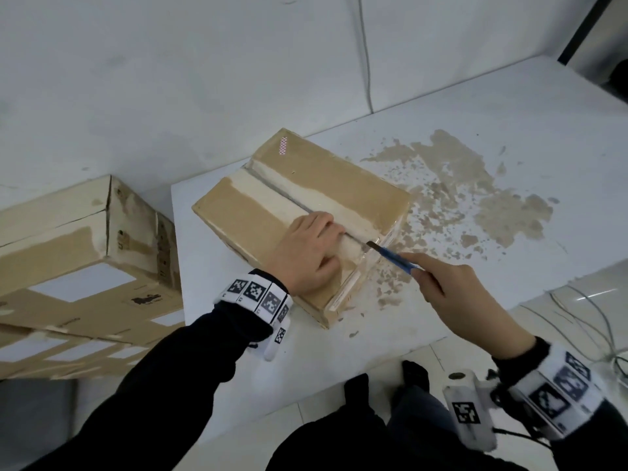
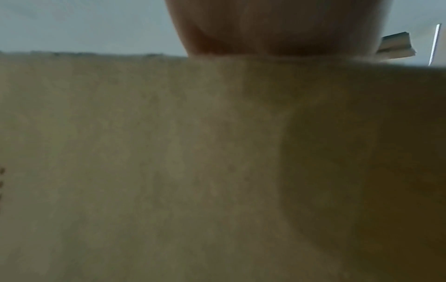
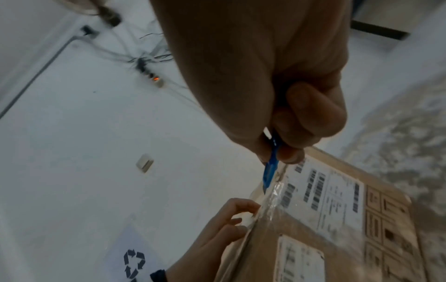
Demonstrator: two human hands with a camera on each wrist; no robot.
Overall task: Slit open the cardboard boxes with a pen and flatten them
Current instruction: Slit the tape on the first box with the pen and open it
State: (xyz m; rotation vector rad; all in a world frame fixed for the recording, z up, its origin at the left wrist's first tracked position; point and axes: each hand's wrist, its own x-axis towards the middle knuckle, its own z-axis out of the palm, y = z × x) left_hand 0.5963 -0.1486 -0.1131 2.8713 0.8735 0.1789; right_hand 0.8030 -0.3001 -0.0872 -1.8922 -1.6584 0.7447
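Note:
A brown cardboard box (image 1: 306, 175) lies on the white table (image 1: 509, 107), with tape along its centre seam. My left hand (image 1: 311, 251) presses down on the near end of the box top, fingers beside the seam. My right hand (image 1: 452, 290) grips a blue pen (image 1: 394, 258), whose tip meets the seam's near end at the box edge. In the right wrist view the right hand (image 3: 284, 118) grips the pen (image 3: 271, 169), its tip in the clear tape at the top edge of the box (image 3: 337, 229). The left wrist view holds only blurred cardboard (image 2: 169, 152) and my palm (image 2: 277, 28).
Larger cardboard boxes (image 1: 85, 266) lie to the left, beside the table. A worn brown patch (image 1: 458, 188) covers the table right of the box. Cables (image 1: 598, 321) trail on the floor at right, and a power strip (image 3: 154, 80) lies among them. A wall stands behind.

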